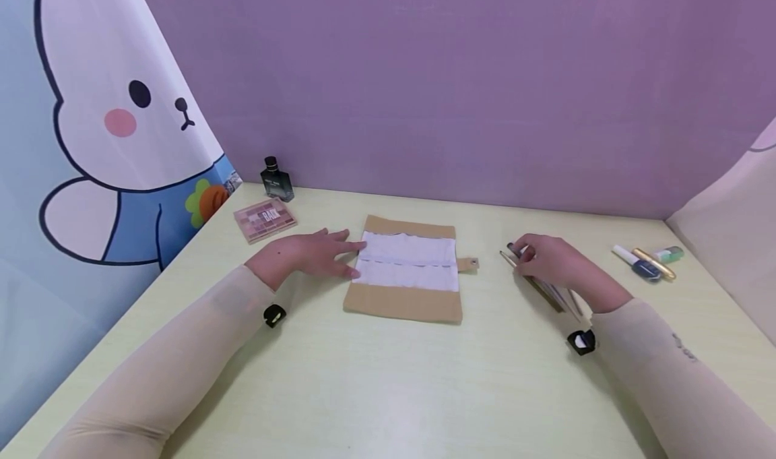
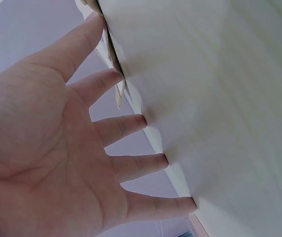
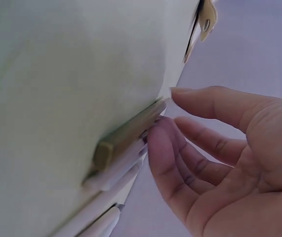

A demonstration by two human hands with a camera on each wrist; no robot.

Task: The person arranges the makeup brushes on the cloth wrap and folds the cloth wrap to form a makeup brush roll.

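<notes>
Purple backdrop point(image 1: 424, 95) across the far side, cartoon rabbit sheet point(image 1: 115, 122) on the left, pale bench point(image 1: 388, 385) below. Your tan cloth case point(image 1: 403, 304) lies flat and spread out mid-bench, white lining up, a seam running left to right across it. Its strap point(image 1: 468, 264) sticks out on the right, towards your right hand point(image 1: 548, 260).

That hand is at the slim sticks point(image 1: 548, 297), a loose bunch on the bench to the right of the case and well apart from it. Their long axis slants from far left to near right; your thumb and fingers are at the far-left ends, the ends nearer the case. Your right hand is clearly the nearer one to them. Fingers part-curled, gap narrow; whether you have a pinch on any stick, I cannot tell.

Your left hand point(image 1: 309, 251) is wide, fingers splayed, tips down along the left edge of the case. So the case lies between your two hands: left of the right one, right of the left one.

Far left: pink palette point(image 1: 265, 222), dark bottle point(image 1: 277, 184) just behind it. Right side: gold tube point(image 1: 655, 265) with a green tube point(image 1: 669, 254) beside it.
</notes>
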